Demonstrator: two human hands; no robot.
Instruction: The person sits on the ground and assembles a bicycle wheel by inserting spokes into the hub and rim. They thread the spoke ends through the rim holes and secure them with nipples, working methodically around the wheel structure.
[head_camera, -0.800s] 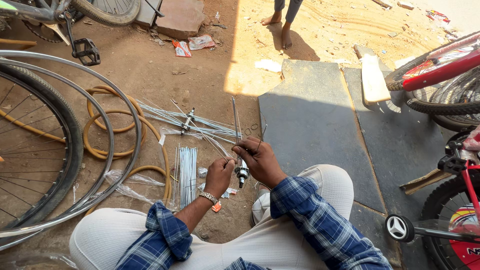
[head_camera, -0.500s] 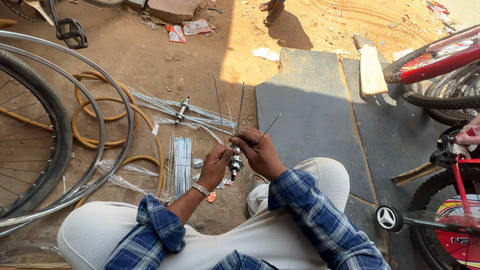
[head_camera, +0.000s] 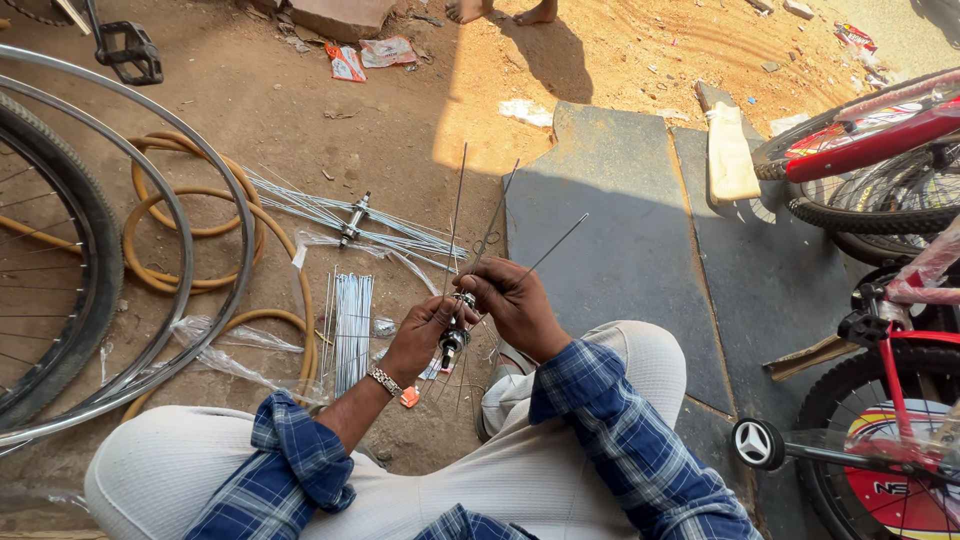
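Left hand is closing around a small metal wheel hub, gripping its barrel from below. Right hand is pinching near the hub's upper flange, fingers curled shut on one of the thin spokes standing up out of it. Hub is being held over the person's lap, between the knees, well above the dirt.

Judgement: hub looks compact, rigid, fairly dense; best held by the barrel, as now. Spokes look light and springy, likely to bend or slip if taken far from the flange end.

Outward: a loose bundle of spokes is lying on the ground just left of the hands, a second hub with spokes beyond it, orange hose coiling beside bare rims. A red bicycle is standing to the right.
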